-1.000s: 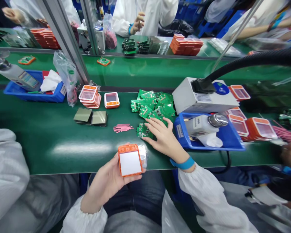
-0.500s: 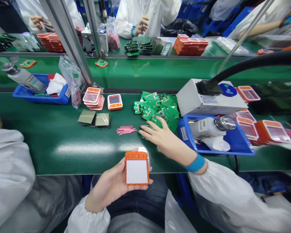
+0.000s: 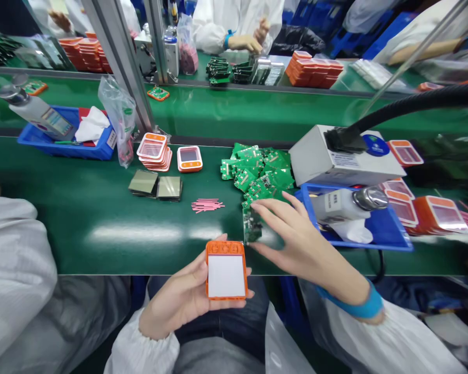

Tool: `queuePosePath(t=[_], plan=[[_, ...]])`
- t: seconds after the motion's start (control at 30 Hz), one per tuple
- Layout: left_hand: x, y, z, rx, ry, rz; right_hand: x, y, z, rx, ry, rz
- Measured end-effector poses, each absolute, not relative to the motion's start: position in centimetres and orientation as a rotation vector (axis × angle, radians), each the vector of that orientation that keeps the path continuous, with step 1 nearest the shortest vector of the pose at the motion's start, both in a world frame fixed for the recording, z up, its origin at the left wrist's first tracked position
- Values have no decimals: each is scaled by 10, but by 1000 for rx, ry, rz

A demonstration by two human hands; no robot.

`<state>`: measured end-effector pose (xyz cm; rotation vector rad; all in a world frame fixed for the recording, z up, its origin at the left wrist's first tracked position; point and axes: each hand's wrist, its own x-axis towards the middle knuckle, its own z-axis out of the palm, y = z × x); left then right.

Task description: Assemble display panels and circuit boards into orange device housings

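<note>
My left hand is closed around an orange plastic case with a white square panel inside, held over the table's front edge. Between the thumb and fingers of my right hand is a circuit board, upright and a little blurred. Just behind it lies a heap of green circuit boards. Short pink strips lie left of the heap. Two small stacks of display panels sit further left, with a stack of orange-and-white cases and a single case behind them.
On the right, a blue tray holds a dispenser bottle; a white box with a black flexible hose stands behind. Another blue tray is at left beside a metal post. A co-worker's sleeve reaches in at left.
My right hand has come back from the heap toward me and now grips a circuit board. My left hand still holds the orange case. Across the bench, a co-worker's hands have moved.
</note>
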<state>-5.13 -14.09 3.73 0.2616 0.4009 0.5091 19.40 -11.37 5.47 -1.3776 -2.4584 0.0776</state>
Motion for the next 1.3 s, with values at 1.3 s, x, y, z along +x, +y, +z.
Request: queuePosePath(t=[1.3], plan=[[-37,-157,35,247,300,660,155,-159,88,-1183,-2461,226]])
